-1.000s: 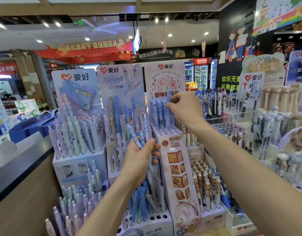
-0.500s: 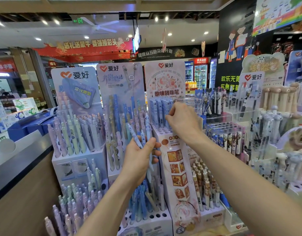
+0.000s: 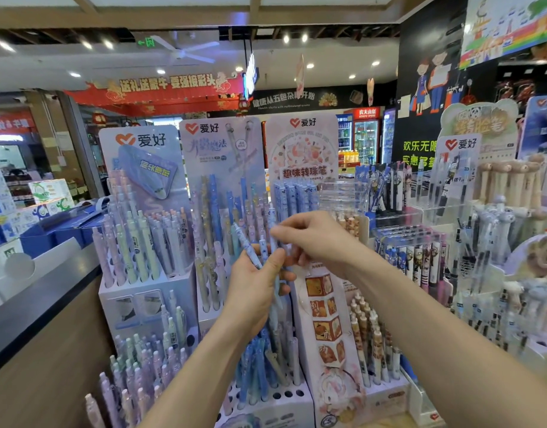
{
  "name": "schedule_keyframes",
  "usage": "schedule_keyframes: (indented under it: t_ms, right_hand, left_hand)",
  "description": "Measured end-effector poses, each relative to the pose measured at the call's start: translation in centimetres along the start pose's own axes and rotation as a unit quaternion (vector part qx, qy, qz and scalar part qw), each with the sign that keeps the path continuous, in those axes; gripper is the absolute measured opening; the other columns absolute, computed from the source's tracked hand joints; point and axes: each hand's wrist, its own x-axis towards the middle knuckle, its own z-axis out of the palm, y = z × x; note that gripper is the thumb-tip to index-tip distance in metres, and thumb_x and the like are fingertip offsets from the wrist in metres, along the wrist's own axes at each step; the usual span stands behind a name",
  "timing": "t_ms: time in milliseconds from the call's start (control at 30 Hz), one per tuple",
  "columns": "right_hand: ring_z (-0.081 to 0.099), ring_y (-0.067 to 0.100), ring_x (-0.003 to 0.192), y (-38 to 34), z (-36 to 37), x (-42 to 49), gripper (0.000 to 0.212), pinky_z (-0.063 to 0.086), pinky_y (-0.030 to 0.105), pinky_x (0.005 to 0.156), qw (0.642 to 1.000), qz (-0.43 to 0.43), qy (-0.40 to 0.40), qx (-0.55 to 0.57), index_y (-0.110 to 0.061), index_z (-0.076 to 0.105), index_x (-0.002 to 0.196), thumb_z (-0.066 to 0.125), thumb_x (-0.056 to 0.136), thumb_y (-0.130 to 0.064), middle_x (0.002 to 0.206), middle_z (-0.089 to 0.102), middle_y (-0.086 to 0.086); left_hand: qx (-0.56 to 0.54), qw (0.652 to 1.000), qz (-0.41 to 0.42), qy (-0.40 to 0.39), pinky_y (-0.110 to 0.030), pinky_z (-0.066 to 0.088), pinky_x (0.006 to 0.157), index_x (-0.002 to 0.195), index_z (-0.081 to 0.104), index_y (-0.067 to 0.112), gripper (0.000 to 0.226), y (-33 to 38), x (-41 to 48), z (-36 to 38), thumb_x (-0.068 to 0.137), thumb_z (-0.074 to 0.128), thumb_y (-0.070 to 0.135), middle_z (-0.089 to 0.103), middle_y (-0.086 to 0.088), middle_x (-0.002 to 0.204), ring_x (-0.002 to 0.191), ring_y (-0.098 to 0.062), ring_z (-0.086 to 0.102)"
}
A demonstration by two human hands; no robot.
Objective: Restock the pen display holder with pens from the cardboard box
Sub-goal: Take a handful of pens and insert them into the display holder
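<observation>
My left hand (image 3: 256, 288) grips a bundle of light blue patterned pens (image 3: 246, 242) upright in front of the displays. My right hand (image 3: 315, 236) has come down beside it and pinches the top of one pen in that bundle. Behind them stands the pink-topped pen display holder (image 3: 324, 307) with a row of blue pens (image 3: 294, 196) in its upper tier. The cardboard box is not in view.
Two more pen displays stand to the left: a blue one (image 3: 142, 230) and a lilac one (image 3: 219, 186). Clear acrylic racks of pens (image 3: 420, 254) fill the right side. A dark counter edge (image 3: 40, 301) runs along the left.
My right hand has left the upper tier of the display holder and dropped down and left to the bundle held by my left hand. The left hand has barely moved.
</observation>
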Motion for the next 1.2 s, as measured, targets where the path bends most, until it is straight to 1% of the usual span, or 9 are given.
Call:
schedule_keyframes:
  t_ms: [167, 300, 400, 500, 600, 667, 833, 1000, 1200]
  right_hand:
    - [0.06, 0.017, 0.057, 0.5, -0.1, 0.6, 0.022, 0.048, 0.032, 0.055, 1.0, 0.003, -0.02, -0.009, -0.005, 0.071, 0.087, 0.07, 0.092, -0.027, 0.063, 0.064, 0.006]
    - [0.059, 0.019, 0.066, -0.5, -1.5, 1.6, 0.022, 0.052, 0.027, 0.057, 0.999, 0.006, -0.011, 0.051, 0.003, 0.068, 0.099, 0.062, 0.098, -0.018, 0.077, 0.061, 0.009]
    - [0.062, 0.017, 0.069, -2.1, -2.8, 2.6, 0.012, 0.057, 0.026, 0.06, 0.998, -0.033, 0.039, 0.045, -0.004, 0.067, 0.098, 0.06, 0.099, -0.013, 0.081, 0.064, 0.009]
    - [0.065, 0.016, 0.073, -3.2, -3.7, 3.6, 0.003, 0.062, 0.03, 0.064, 0.985, -0.097, 0.138, -0.045, -0.016, 0.061, 0.099, 0.06, 0.099, -0.014, 0.089, 0.066, 0.006]
    - [0.07, 0.021, 0.082, -3.1, -4.0, 4.8, 0.013, 0.062, 0.044, 0.075, 0.965, -0.124, 0.197, -0.124, -0.016, 0.061, 0.108, 0.065, 0.096, -0.019, 0.095, 0.069, 0.005]
    - [0.07, 0.022, 0.088, -2.7, -3.9, 5.1, 0.019, 0.06, 0.044, 0.082, 0.956, -0.12, 0.217, -0.155, -0.014, 0.062, 0.111, 0.067, 0.094, -0.022, 0.097, 0.07, 0.003]
    - [0.068, 0.019, 0.089, -1.8, -3.3, 4.7, 0.017, 0.058, 0.036, 0.083, 0.935, -0.123, 0.258, -0.208, -0.013, 0.07, 0.102, 0.071, 0.091, -0.026, 0.092, 0.069, -0.001]
    - [0.066, 0.017, 0.089, -1.3, -2.7, 4.5, 0.015, 0.056, 0.036, 0.085, 0.932, -0.114, 0.263, -0.223, -0.013, 0.074, 0.097, 0.071, 0.091, -0.026, 0.088, 0.067, -0.004]
    - [0.068, 0.014, 0.084, -1.2, -2.3, 4.7, 0.014, 0.057, 0.035, 0.082, 0.935, -0.094, 0.273, -0.203, -0.016, 0.074, 0.093, 0.071, 0.09, -0.029, 0.085, 0.071, -0.005]
  left_hand:
    - [0.009, 1.0, -0.004, -0.01, -0.037, 0.055, 0.06, 0.113, 0.058, 0.01, 0.017, -0.3, 0.1, -0.1, 0.099, 0.057, 0.02, 0.076, -0.014, 0.094, 0.072, -0.024, 0.069]
    - [-0.004, 1.0, -0.026, -0.001, -0.037, 0.056, 0.059, 0.102, 0.053, 0.012, 0.009, -0.7, 0.0, -0.7, 0.1, 0.054, 0.021, 0.074, -0.017, 0.096, 0.073, -0.025, 0.072]
    - [0.002, 0.999, -0.029, 0.016, -0.036, 0.056, 0.057, 0.097, 0.053, 0.015, 0.006, -1.1, -0.2, -1.1, 0.101, 0.052, 0.02, 0.074, -0.014, 0.092, 0.071, -0.024, 0.071]
    - [0.005, 0.999, -0.029, 0.024, -0.03, 0.049, 0.049, 0.099, 0.054, 0.012, 0.007, -1.3, 0.0, -1.4, 0.101, 0.053, 0.019, 0.069, -0.014, 0.083, 0.057, -0.019, 0.063]
    - [0.026, 0.999, -0.028, 0.02, -0.026, 0.04, 0.043, 0.095, 0.055, 0.011, 0.011, -1.2, 0.1, -1.4, 0.101, 0.054, 0.021, 0.058, -0.01, 0.068, 0.047, -0.013, 0.05]
    - [0.031, 0.999, -0.031, 0.018, -0.025, 0.038, 0.043, 0.094, 0.056, 0.011, 0.014, -1.1, 0.2, -1.3, 0.1, 0.055, 0.024, 0.053, -0.007, 0.064, 0.047, -0.013, 0.046]
    - [0.022, 0.998, -0.041, 0.032, -0.025, 0.034, 0.043, 0.103, 0.059, 0.003, 0.026, -0.8, 0.0, -1.0, 0.1, 0.053, 0.028, 0.05, -0.003, 0.061, 0.047, -0.012, 0.042]
    - [0.019, 0.998, -0.05, 0.037, -0.025, 0.027, 0.044, 0.087, 0.042, 0.013, 0.025, -0.4, -0.3, -0.7, 0.101, 0.051, 0.032, 0.044, -0.001, 0.06, 0.048, -0.012, 0.033]
    - [0.017, 0.997, -0.05, 0.063, -0.027, 0.026, 0.045, 0.086, 0.037, 0.017, 0.024, -0.1, -0.4, -0.6, 0.101, 0.051, 0.031, 0.043, -0.001, 0.06, 0.049, -0.014, 0.031]
